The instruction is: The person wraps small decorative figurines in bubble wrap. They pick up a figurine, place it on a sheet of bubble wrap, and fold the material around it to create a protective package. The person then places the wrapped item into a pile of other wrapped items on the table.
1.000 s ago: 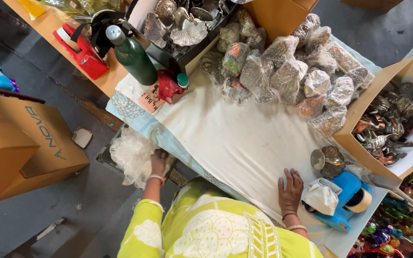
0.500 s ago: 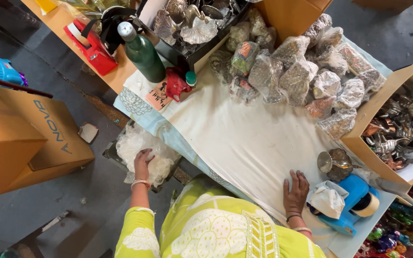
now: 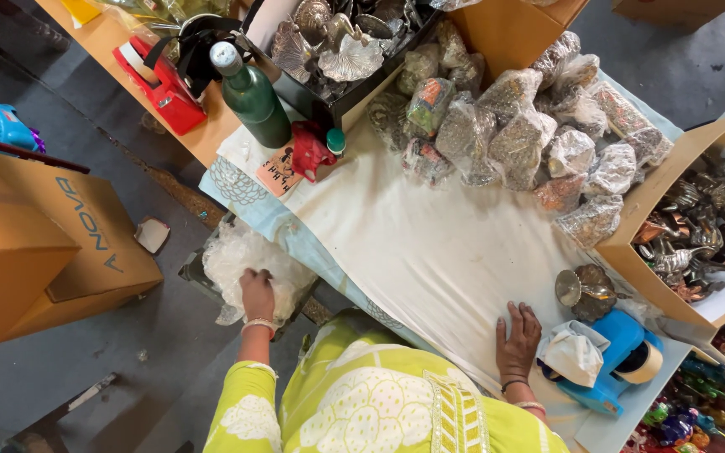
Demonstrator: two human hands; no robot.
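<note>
Below the table (image 3: 430,252) edge, the left hand (image 3: 257,295) digs into a bin of clear plastic bags (image 3: 249,260), fingers curled; right hand (image 3: 518,340) rests flat, spread, holding nothing, beside a blue tape dispenser (image 3: 618,361)

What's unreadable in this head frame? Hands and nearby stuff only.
- Left hand: fingertips buried in the clear plastic bags, grip unclear.
- Bin under the bags: covered by them.
- Wrapped pieces: plastic blurs contents.
- Blue tape dispenser: half under a white cloth, beside the right hand.
</note>
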